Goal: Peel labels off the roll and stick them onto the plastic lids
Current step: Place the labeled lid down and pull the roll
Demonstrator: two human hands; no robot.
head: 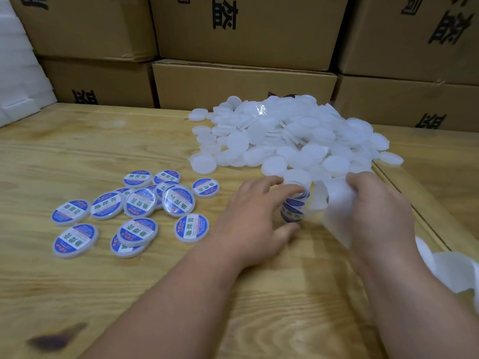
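Presently the left hand has its grip curled around the label roll, thumb beneath, fingers over the top. The right hand is closed on the white backing strip just beside the roll. Risk: the spent backing trailing off toward the surface's right edge could snag and tear a label mid-peel. Unlabelled lids are heaped just beyond both hands, toward the far edge; labelled lids lie well to the left.
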